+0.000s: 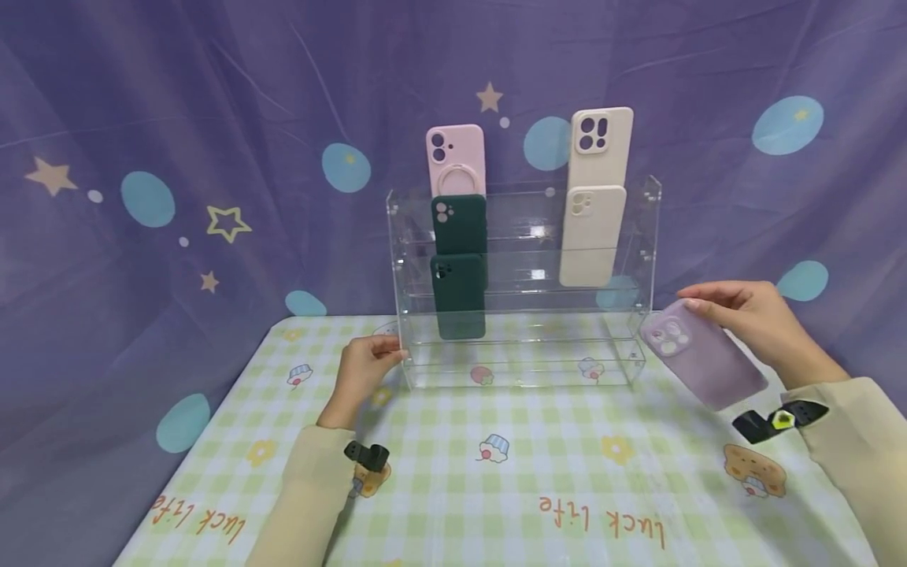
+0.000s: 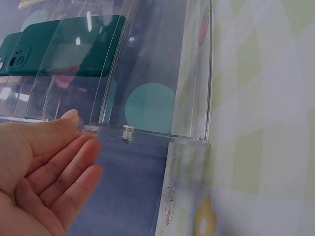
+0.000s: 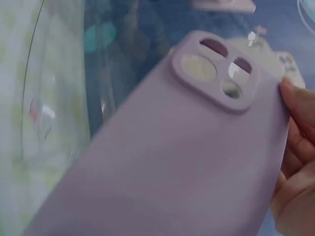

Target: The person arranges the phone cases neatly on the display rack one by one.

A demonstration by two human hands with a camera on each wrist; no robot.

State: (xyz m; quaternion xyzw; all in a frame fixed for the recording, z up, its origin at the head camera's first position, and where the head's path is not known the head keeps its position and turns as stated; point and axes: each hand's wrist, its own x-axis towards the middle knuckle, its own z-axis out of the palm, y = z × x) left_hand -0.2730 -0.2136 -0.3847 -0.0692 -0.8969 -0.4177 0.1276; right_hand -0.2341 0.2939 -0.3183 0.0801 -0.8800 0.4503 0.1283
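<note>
A light purple phone case [image 1: 705, 358] is pinched at its upper edge by my right hand [image 1: 758, 319], tilted, just right of a clear acrylic display stand [image 1: 524, 374]. The right wrist view shows the case [image 3: 167, 152] close up, with its raised camera frame. My left hand [image 1: 364, 366] holds the stand's left side edge low down, thumb and fingers about the panel. Stacked on the stand's left side are a pink case [image 1: 471, 146] and two dark green cases, an upper one [image 1: 464, 228] and a lower one [image 1: 460, 303]. Two cream cases, an upper one [image 1: 612, 150] and a lower one [image 1: 595, 244], lean on its right.
The table wears a green-and-white checked cloth [image 1: 439, 504] with printed cakes, flowers and lettering. Behind the stand hangs a purple curtain [image 1: 248, 94] with stars and blue ovals. A metal fastener [image 2: 128, 133] shows on the stand's side in the left wrist view.
</note>
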